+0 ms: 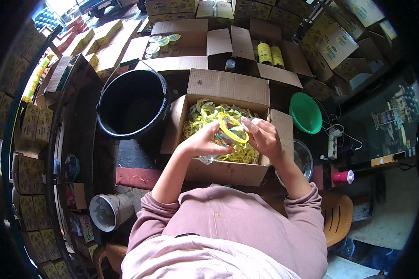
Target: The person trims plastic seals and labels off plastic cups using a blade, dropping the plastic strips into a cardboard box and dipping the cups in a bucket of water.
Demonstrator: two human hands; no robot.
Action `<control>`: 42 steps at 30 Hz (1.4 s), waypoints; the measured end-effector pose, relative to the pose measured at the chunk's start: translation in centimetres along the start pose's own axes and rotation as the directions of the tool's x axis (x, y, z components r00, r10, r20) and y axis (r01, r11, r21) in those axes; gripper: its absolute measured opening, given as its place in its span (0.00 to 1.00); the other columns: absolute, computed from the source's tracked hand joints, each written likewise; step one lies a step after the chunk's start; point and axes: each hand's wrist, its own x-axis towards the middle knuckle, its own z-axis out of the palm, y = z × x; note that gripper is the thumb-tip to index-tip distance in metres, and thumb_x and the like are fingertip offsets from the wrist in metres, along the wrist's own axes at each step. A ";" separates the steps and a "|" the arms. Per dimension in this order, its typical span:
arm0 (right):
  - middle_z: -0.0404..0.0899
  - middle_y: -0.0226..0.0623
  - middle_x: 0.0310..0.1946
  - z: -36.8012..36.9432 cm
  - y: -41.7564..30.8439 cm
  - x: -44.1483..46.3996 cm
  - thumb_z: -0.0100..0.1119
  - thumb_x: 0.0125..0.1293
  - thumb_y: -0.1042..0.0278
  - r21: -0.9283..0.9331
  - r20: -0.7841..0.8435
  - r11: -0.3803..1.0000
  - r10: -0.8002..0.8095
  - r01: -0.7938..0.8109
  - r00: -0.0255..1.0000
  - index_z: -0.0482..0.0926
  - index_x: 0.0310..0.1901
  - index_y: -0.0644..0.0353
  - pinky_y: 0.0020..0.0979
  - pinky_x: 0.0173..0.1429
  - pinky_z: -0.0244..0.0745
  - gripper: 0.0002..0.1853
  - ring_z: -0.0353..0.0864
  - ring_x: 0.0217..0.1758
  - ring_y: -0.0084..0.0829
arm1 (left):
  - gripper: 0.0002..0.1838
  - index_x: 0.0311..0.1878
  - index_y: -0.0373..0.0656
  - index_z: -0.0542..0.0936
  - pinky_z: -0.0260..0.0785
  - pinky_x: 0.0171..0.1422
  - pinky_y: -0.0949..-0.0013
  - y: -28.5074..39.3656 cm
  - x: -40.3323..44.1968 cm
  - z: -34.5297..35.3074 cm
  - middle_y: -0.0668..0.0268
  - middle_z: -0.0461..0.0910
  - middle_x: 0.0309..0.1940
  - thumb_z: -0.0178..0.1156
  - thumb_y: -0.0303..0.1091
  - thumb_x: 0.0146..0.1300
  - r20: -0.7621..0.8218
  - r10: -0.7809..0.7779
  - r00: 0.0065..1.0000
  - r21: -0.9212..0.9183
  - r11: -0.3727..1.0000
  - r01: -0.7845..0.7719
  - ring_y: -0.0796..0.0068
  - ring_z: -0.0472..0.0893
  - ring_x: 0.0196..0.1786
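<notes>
My left hand (204, 141) is wrapped round a clear plastic container (210, 159), whose base shows below the fingers. A loop of yellow band (225, 129) stands at the container's upper end. With fingers bent together, my right hand (264, 136) pinches at the right side of this loop. Both hands are above an opened cardboard box (228, 86). Inside it lies a tangled heap of yellow and green printed strips (205, 111). My fingers hide much of the container.
A black bucket (108, 88) stands left of the box, and a green bowl (305, 113) to the right. Behind are cartons with round lids (163, 42) and yellow rolls (264, 54). A power strip (332, 143), pink-lidded bottle (343, 177) and white bucket (108, 212) are nearby.
</notes>
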 end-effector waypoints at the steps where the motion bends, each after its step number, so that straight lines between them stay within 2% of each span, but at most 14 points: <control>1: 0.76 0.39 0.23 0.0 0.0 0.0 0.56 0.47 0.84 0.001 -0.005 1.000 -0.002 0.002 1.000 0.69 0.52 0.68 0.31 0.31 0.74 0.25 0.77 0.25 0.32 | 0.31 0.50 0.37 0.69 0.65 0.52 0.72 -0.1 -0.1 0.0 0.62 0.74 0.42 0.69 0.34 0.41 0.017 -0.020 1.000 -0.025 0.999 0.020 0.73 0.73 0.44; 4: 0.76 0.39 0.23 0.1 -0.1 0.2 0.56 0.47 0.84 0.009 -0.019 1.000 -0.004 0.004 1.000 0.69 0.52 0.68 0.31 0.31 0.74 0.25 0.77 0.25 0.32 | 0.30 0.50 0.38 0.70 0.66 0.51 0.73 -0.3 -0.2 -0.1 0.64 0.74 0.41 0.68 0.33 0.42 0.081 -0.080 0.994 -0.110 0.990 0.089 0.76 0.73 0.44; 7: 0.76 0.39 0.24 0.1 -0.1 0.5 0.57 0.48 0.83 0.031 -0.038 1.000 0.002 -0.001 0.999 0.69 0.51 0.68 0.32 0.31 0.74 0.25 0.78 0.26 0.33 | 0.24 0.47 0.39 0.72 0.68 0.47 0.75 0.4 -0.4 0.6 0.68 0.76 0.38 0.66 0.29 0.43 0.207 -0.107 0.972 -0.352 0.919 0.177 0.82 0.73 0.40; 11: 0.76 0.40 0.24 0.1 0.1 0.8 0.56 0.48 0.80 0.019 -0.031 1.000 0.005 -0.004 0.999 0.70 0.50 0.68 0.32 0.32 0.74 0.23 0.78 0.27 0.34 | 0.22 0.45 0.40 0.73 0.69 0.43 0.76 0.0 0.1 0.6 0.68 0.76 0.35 0.66 0.26 0.44 0.221 -0.090 0.971 -0.481 0.856 0.189 0.80 0.75 0.37; 18: 0.76 0.41 0.24 0.8 0.0 0.7 0.60 0.46 0.79 0.067 -0.045 0.998 0.023 -0.020 0.999 0.71 0.49 0.70 0.33 0.33 0.74 0.24 0.77 0.27 0.35 | 0.20 0.44 0.36 0.72 0.71 0.36 0.75 -1.5 0.3 0.2 0.63 0.76 0.34 0.59 0.26 0.43 0.473 0.042 0.880 -0.652 0.689 0.317 0.76 0.77 0.32; 21: 0.76 0.41 0.24 0.9 0.1 1.0 0.62 0.44 0.77 0.065 -0.053 0.998 0.022 -0.018 0.998 0.71 0.49 0.71 0.34 0.33 0.74 0.25 0.77 0.28 0.36 | 0.31 0.51 0.35 0.65 0.70 0.31 0.74 -1.8 0.5 0.9 0.59 0.76 0.31 0.65 0.37 0.45 0.464 0.121 0.878 -0.715 0.636 0.290 0.73 0.76 0.33; 24: 0.76 0.41 0.24 0.4 0.4 1.2 0.63 0.44 0.77 0.030 -0.051 0.999 0.019 -0.017 0.999 0.71 0.50 0.71 0.33 0.32 0.73 0.27 0.77 0.28 0.36 | 0.33 0.53 0.36 0.64 0.72 0.36 0.71 -0.2 0.3 -0.1 0.58 0.76 0.34 0.66 0.37 0.44 0.399 -0.050 0.916 -0.659 0.678 0.325 0.70 0.77 0.36; 25: 0.76 0.41 0.24 0.2 0.4 1.5 0.62 0.44 0.78 0.009 -0.055 1.000 0.013 -0.013 0.998 0.71 0.50 0.71 0.33 0.32 0.73 0.27 0.77 0.28 0.36 | 0.35 0.55 0.37 0.63 0.71 0.45 0.69 -0.4 0.5 -0.6 0.59 0.75 0.39 0.67 0.37 0.43 0.376 -0.061 0.925 -0.614 0.731 0.298 0.70 0.77 0.40; 26: 0.76 0.41 0.24 0.1 0.5 1.7 0.62 0.44 0.78 -0.012 -0.060 1.000 0.007 -0.008 0.998 0.70 0.50 0.71 0.33 0.32 0.73 0.27 0.77 0.27 0.35 | 0.38 0.57 0.37 0.62 0.66 0.54 0.67 -1.1 0.6 -1.1 0.59 0.72 0.46 0.68 0.38 0.43 0.246 -0.122 0.962 -0.381 0.900 0.211 0.71 0.74 0.48; 28: 0.75 0.40 0.24 0.1 1.0 1.5 0.61 0.45 0.81 -0.036 -0.054 0.999 0.001 -0.003 0.999 0.70 0.52 0.70 0.32 0.32 0.73 0.27 0.77 0.27 0.35 | 0.35 0.56 0.37 0.60 0.62 0.56 0.71 0.7 0.3 -1.0 0.60 0.69 0.49 0.63 0.32 0.45 0.052 -0.049 0.997 -0.352 0.934 0.064 0.73 0.69 0.53; 31: 0.74 0.37 0.22 0.3 1.1 1.3 0.58 0.46 0.81 -0.081 -0.037 0.997 -0.008 0.005 0.999 0.68 0.54 0.69 0.31 0.31 0.73 0.28 0.75 0.25 0.32 | 0.38 0.59 0.36 0.58 0.57 0.61 0.68 1.0 -0.4 -0.3 0.60 0.66 0.51 0.65 0.34 0.44 -0.072 -0.097 0.993 -0.288 0.955 0.072 0.71 0.66 0.54; 35: 0.73 0.33 0.20 0.6 1.0 1.5 0.55 0.47 0.79 -0.126 -0.010 0.992 -0.022 0.020 1.000 0.65 0.57 0.67 0.29 0.32 0.73 0.30 0.74 0.23 0.28 | 0.38 0.58 0.35 0.59 0.61 0.58 0.69 0.6 -0.4 1.6 0.58 0.68 0.49 0.66 0.32 0.43 -0.225 0.105 0.969 0.030 0.994 -0.101 0.68 0.70 0.52; 38: 0.73 0.33 0.20 0.6 1.0 1.4 0.55 0.48 0.79 -0.118 0.002 0.992 -0.037 0.037 0.999 0.65 0.58 0.68 0.29 0.32 0.73 0.30 0.74 0.23 0.28 | 0.32 0.53 0.35 0.66 0.65 0.53 0.69 1.4 -0.1 2.3 0.57 0.71 0.46 0.66 0.31 0.42 -0.300 0.036 0.953 0.227 0.973 0.035 0.67 0.73 0.47; 42: 0.73 0.33 0.20 0.5 1.1 1.0 0.55 0.48 0.79 -0.096 -0.024 0.993 -0.078 0.075 0.997 0.65 0.57 0.70 0.29 0.32 0.73 0.30 0.75 0.24 0.27 | 0.26 0.47 0.35 0.70 0.66 0.51 0.69 1.2 -0.2 1.9 0.59 0.74 0.41 0.66 0.30 0.42 -0.211 0.020 0.977 -0.009 1.000 -0.022 0.70 0.74 0.44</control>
